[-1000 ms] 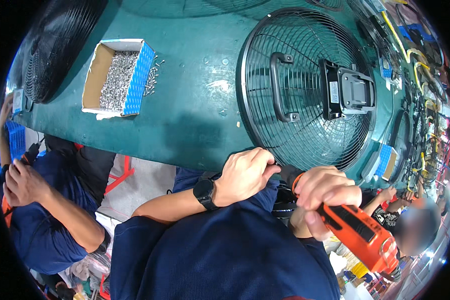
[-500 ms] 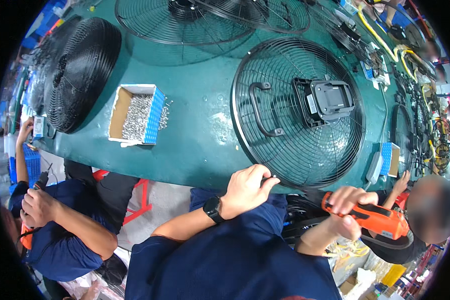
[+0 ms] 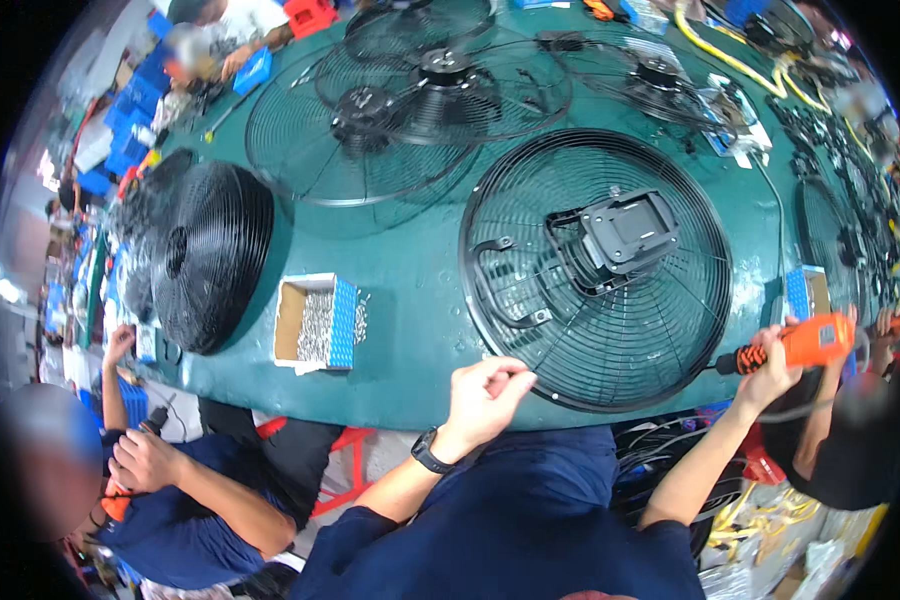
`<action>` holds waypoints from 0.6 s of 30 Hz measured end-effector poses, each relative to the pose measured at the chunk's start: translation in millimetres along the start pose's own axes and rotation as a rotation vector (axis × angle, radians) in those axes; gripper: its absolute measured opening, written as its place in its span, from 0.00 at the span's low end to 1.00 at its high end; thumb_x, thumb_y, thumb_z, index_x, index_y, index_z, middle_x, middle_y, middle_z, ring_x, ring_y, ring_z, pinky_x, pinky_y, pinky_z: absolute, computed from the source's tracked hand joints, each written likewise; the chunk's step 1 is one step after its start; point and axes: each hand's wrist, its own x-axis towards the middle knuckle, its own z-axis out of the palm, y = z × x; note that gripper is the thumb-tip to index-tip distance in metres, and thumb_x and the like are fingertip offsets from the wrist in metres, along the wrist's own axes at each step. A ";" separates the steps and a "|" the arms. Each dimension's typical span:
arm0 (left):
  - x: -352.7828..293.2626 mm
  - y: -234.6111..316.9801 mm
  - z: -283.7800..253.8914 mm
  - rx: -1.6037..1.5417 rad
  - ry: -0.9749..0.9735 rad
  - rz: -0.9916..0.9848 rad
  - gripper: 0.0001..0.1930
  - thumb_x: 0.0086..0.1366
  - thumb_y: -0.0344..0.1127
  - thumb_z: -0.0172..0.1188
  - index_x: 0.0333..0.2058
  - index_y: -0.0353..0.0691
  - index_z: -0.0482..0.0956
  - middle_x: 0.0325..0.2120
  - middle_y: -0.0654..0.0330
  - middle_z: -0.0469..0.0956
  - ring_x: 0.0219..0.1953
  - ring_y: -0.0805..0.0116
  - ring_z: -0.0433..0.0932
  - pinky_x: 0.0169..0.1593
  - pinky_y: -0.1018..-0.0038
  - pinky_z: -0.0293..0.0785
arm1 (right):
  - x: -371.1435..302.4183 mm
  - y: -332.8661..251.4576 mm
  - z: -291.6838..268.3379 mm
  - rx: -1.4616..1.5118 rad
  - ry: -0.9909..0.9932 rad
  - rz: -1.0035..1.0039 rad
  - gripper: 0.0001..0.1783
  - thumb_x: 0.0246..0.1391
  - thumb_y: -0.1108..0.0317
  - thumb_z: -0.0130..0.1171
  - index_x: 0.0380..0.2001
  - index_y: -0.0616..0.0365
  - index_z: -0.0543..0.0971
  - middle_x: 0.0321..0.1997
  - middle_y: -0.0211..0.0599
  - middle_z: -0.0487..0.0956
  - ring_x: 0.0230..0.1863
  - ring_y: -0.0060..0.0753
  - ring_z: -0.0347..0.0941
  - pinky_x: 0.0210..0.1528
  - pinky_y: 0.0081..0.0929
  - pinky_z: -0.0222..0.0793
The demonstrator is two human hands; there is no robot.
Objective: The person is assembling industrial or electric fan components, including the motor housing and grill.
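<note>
The big green desk (image 3: 405, 275) fills the middle of the frame. On it, right of the middle, lies a round black fan cage (image 3: 625, 345). A dark bracket (image 3: 635, 235) sits near its center. The open box (image 3: 343, 325) with blue sides stands left of the middle. At the lower right, the right hand (image 3: 770, 370) is wrapped around an orange drill (image 3: 818, 340). The drill's long body runs sideways, and its tip points left, toward the cage's lower right edge. The left hand (image 3: 485, 405) is nearer the cage, right by its lower left edge, with thumb and fingers pinched together; I can't tell if they hold something tiny. The cage is up and right from the left hand, up and left from the right. Little shiny screws (image 3: 315, 325) fill the box. I can't read any words; the box just shows a pale pattern.
</note>
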 end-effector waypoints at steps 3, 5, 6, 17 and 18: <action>25.3 -3.4 -12.6 -0.055 0.177 -0.005 0.15 0.52 0.29 0.66 0.39 0.30 0.78 0.12 0.74 0.60 0.17 0.86 0.55 0.20 0.83 0.54 | 10.9 8.9 -0.5 -0.013 -0.021 0.020 0.20 0.43 0.79 0.56 0.44 0.66 0.71 0.29 0.32 0.73 0.24 0.22 0.70 0.28 0.19 0.68; 47.3 6.2 -18.3 -0.020 0.216 0.033 0.24 0.53 0.32 0.66 0.48 0.28 0.74 0.12 0.73 0.59 0.17 0.84 0.55 0.22 0.83 0.55 | 9.1 2.9 13.3 -0.012 0.069 0.041 0.20 0.42 0.79 0.54 0.42 0.66 0.70 0.24 0.32 0.71 0.21 0.22 0.68 0.26 0.19 0.66; 58.8 16.1 -17.7 0.045 0.175 0.025 0.26 0.53 0.33 0.66 0.49 0.27 0.73 0.13 0.73 0.60 0.17 0.84 0.56 0.22 0.83 0.56 | 7.6 -0.3 12.9 -0.040 0.059 0.033 0.20 0.42 0.78 0.54 0.43 0.67 0.70 0.24 0.32 0.72 0.22 0.22 0.68 0.26 0.20 0.66; 115.1 3.6 -31.3 0.391 0.044 0.050 0.28 0.47 0.30 0.53 0.50 0.23 0.71 0.13 0.62 0.67 0.17 0.77 0.65 0.25 0.77 0.65 | -12.3 -16.9 31.1 -0.063 -0.051 0.029 0.21 0.41 0.81 0.53 0.44 0.68 0.68 0.23 0.32 0.71 0.24 0.22 0.69 0.30 0.19 0.67; 123.6 4.8 -37.4 0.373 0.037 0.062 0.28 0.45 0.29 0.52 0.49 0.23 0.71 0.14 0.61 0.68 0.18 0.76 0.66 0.26 0.77 0.65 | -10.6 -16.0 32.4 -0.069 -0.057 0.018 0.22 0.42 0.81 0.52 0.45 0.68 0.68 0.23 0.32 0.71 0.24 0.21 0.69 0.30 0.18 0.67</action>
